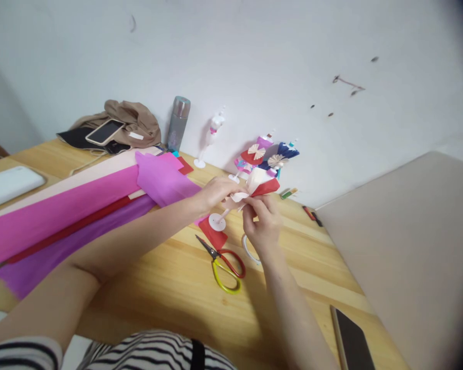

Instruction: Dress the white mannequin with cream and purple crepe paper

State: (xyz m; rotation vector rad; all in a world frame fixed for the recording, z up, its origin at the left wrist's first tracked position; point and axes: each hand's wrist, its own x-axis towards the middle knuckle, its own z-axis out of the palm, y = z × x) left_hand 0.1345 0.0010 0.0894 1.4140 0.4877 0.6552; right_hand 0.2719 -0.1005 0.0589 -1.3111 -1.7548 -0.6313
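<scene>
Both hands work at a small white dress form on a round base [217, 222], which tilts over the table. Cream and red crepe paper [265, 187] is wrapped around its body. From the left, my left hand [218, 192] grips the paper at the form's waist, fingers closed. My right hand [263, 220] pinches the paper from the right side, thumb and fingertips together. The fingers partly hide the form. Below the hands lie scissors [218, 254] with one red and one yellow handle, a red paper piece [213, 234] and a white tape roll [250, 250].
Pink, purple and red paper sheets [69, 205] cover the left side. At the back stand a grey flask [178, 123], a bare dress form [213, 134] and dressed forms [256, 151]. A brown bag [135, 121] carries a phone [105, 132]. A dark phone [353, 339] lies front right.
</scene>
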